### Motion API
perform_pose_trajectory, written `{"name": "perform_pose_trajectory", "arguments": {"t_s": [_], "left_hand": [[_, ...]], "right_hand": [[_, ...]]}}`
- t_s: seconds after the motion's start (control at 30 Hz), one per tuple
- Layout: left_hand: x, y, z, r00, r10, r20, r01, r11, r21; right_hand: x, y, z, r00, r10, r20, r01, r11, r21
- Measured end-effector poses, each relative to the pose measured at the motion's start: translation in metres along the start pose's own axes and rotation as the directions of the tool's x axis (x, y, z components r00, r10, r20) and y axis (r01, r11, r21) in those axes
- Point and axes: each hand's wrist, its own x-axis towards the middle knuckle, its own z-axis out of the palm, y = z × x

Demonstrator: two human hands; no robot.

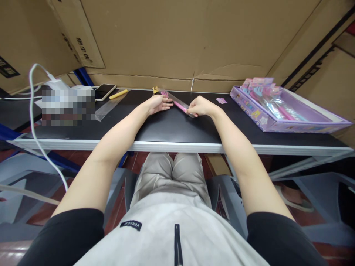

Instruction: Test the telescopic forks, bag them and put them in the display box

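Note:
A thin pink back scratcher (179, 106) with a small hand-shaped end lies slantwise in a clear plastic sleeve, above the black tabletop. My right hand (202, 106) is closed, pinching the near end of the sleeved scratcher. At its far end is my left hand (158, 104), palm partly turned up and fingers stretched out, close beside the sleeve; whether it touches it I cannot tell. Just behind the left hand shows a yellow hand-shaped end (155, 89), the rest of it hidden. To the left, a yellow stick (118, 94) lies by a clear plastic sleeve (107, 109).
On the right stands a purple display box (263, 123) holding several wrapped pink and blue scratchers. A pink scrap (221, 100) lies beside it. A phone (104, 92), a white cable (32, 107) and a blurred-out object are at left. Cardboard (177, 40) walls the table's back.

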Motion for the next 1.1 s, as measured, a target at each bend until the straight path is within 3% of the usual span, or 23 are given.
{"name": "perform_pose_trajectory", "arguments": {"t_s": [0.37,0.83,0.93,1.1], "left_hand": [[-0.007,0.003,0.005,0.999,-0.019,-0.03,0.021,0.998,0.054],[0.001,0.0,0.0,0.997,0.07,-0.026,-0.059,0.952,0.3],[0.002,-0.001,0.0,0.997,0.08,-0.025,-0.067,0.944,0.323],[0.004,-0.001,-0.001,0.996,0.085,-0.017,-0.074,0.936,0.344]], "right_hand": [[-0.002,-0.006,0.003,0.999,-0.013,0.036,0.014,1.0,-0.023],[-0.001,-0.003,0.006,0.989,-0.041,0.142,0.031,0.997,0.067],[-0.001,-0.005,0.006,0.994,-0.054,0.099,0.048,0.997,0.068],[0.007,0.0,0.005,0.991,-0.053,-0.12,0.052,0.999,-0.008]]}}
